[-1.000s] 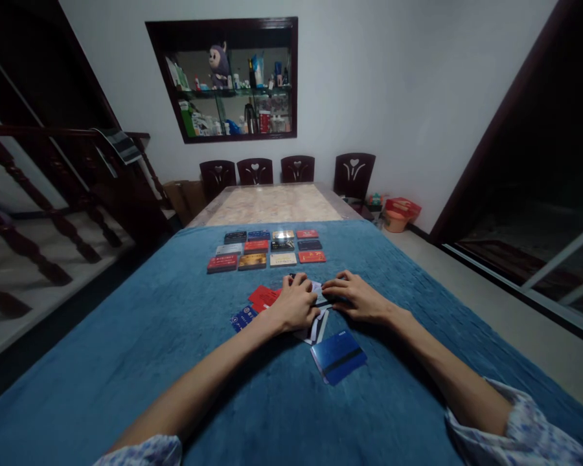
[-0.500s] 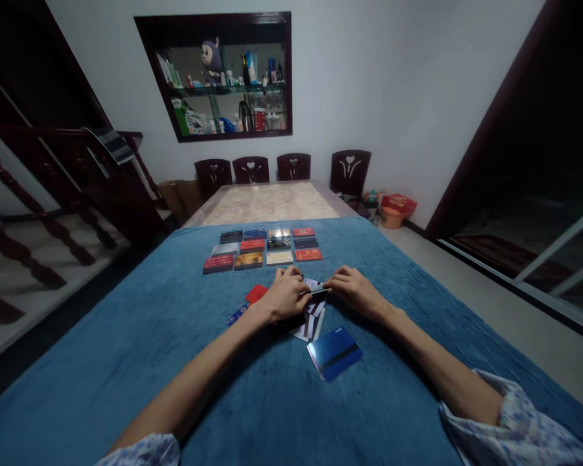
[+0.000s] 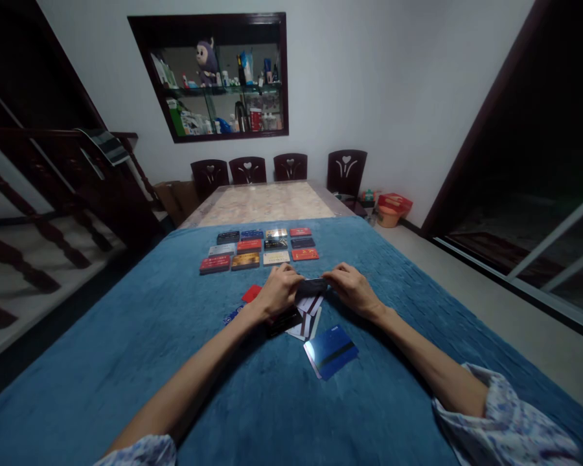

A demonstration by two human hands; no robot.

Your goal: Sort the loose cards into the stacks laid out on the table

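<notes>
Leftmost by the hands: patterned blue card [image 3: 233,314] and red card [image 3: 251,293], both partly hidden by my left arm. My left hand [image 3: 278,289] pinches the left end of a dark card [image 3: 313,286], fingers closed in; single or a thin stack, I cannot tell. It is held above striped white cards [image 3: 311,302], long axis left to right, near level, broad face towards me; print unreadable. Nearer me, a glossy blue card [image 3: 331,351] slants up rightward. My right hand [image 3: 352,287] pinches the dark card's right end. Step, I judge: steadying it two-handed; next move calls for even end pressure.
</notes>
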